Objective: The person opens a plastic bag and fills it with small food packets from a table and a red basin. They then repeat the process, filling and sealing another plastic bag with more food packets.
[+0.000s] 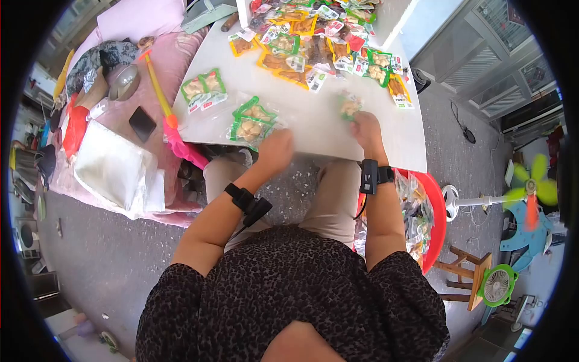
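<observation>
Near the front edge of the white table (313, 130), my left hand (276, 149) is closed at the right side of a clear plastic bag holding green-edged food packets (252, 122). My right hand (367, 130) pinches the lower edge of a single small packet (350, 106), green-edged and slightly blurred, just above the tabletop. The fingertips of my left hand are partly hidden behind the hand. Further left on the table lie two more green-edged packets (204, 87) with white and red labels.
A heap of yellow, green and red packets (310, 45) covers the table's far side. Below its right edge stands a red tub (439, 223) of bagged packets. A pink-covered bed (151, 108) is at left; a wooden stool (480, 280) and green fan (498, 285) are at right.
</observation>
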Demonstrator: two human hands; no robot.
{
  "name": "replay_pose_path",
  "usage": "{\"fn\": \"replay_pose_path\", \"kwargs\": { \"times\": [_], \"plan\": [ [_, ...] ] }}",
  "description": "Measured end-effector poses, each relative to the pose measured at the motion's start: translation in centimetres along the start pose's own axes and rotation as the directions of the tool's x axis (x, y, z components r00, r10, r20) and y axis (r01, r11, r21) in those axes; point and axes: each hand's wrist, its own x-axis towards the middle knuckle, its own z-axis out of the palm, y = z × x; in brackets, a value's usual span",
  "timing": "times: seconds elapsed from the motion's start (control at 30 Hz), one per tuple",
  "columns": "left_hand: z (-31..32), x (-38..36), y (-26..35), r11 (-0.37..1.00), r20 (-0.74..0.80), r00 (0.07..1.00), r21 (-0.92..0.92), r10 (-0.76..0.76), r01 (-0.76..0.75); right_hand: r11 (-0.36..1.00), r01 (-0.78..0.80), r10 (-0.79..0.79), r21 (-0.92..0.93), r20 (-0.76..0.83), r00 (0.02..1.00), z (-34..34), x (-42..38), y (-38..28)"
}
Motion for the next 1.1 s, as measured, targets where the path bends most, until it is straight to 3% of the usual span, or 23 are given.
{"fn": "replay_pose_path", "kwargs": {
  "times": [0.1,0.3,0.4,0.47,0.5,0.57,0.6,0.7,0.8,0.9,1.0,1.1],
  "plan": [
    [-1.1,0.0,1.4,0.995,0.008,0.999,-0.09,-0.05,0.05,0.988,-0.052,0.055,0.143,-0.018,0.998,1.8,-3.8,0.2],
    [-1.4,-0.4,1.5,0.99,0.103,0.994,0.141,-0.024,0.01,0.965,0.078,-0.078,0.251,-0.009,0.997,5.0,-8.5,1.0],
    [-1.8,-0.4,2.5,0.991,0.061,0.997,0.129,-0.048,0.039,0.968,0.098,-0.109,0.231,0.034,0.993,5.7,-9.5,1.7],
    [-1.6,-0.4,3.1,0.971,0.021,0.991,-0.201,-0.13,0.131,0.968,0.093,-0.109,0.232,0.056,0.993,6.4,-10.2,1.8],
    [-1.6,-0.5,3.7,0.917,0.011,0.984,-0.361,-0.177,0.169,0.966,0.082,-0.1,0.246,0.062,0.993,6.8,-10.6,1.7],
    [-2.0,0.2,4.7,0.475,0.372,0.92,-0.792,-0.122,0.383,0.963,0.06,-0.088,0.264,0.098,0.991,7.5,-11.6,1.5],
    [-2.2,0.4,5.1,0.17,0.501,0.865,-0.852,-0.011,0.496,0.962,0.049,-0.086,0.267,0.129,0.988,7.9,-12.1,1.4],
    [-1.3,-0.2,4.8,-0.038,0.509,0.861,-0.86,0.021,0.509,0.966,0.049,-0.092,0.253,0.161,0.983,8.7,-13.2,1.7],
    [-1.8,-0.8,5.0,-0.045,0.545,0.838,-0.837,0.026,0.545,0.97,0.119,-0.159,0.214,0.184,0.97,8.1,-13.3,2.2],
    [-3.2,-1.3,6.3,0.119,0.489,0.872,-0.865,-0.014,0.487,0.974,0.188,-0.209,0.127,0.179,0.961,7.4,-13.1,2.1],
    [-4.8,-1.6,7.1,0.51,0.459,0.882,-0.736,-0.107,0.445,0.981,0.194,-0.195,0.022,0.175,0.965,7.2,-13.6,1.6],
    [-5.0,-1.8,6.8,0.631,0.44,0.884,-0.644,-0.159,0.434,0.981,0.191,-0.184,-0.023,0.176,0.967,7.3,-14.1,1.6]
  ]
}}
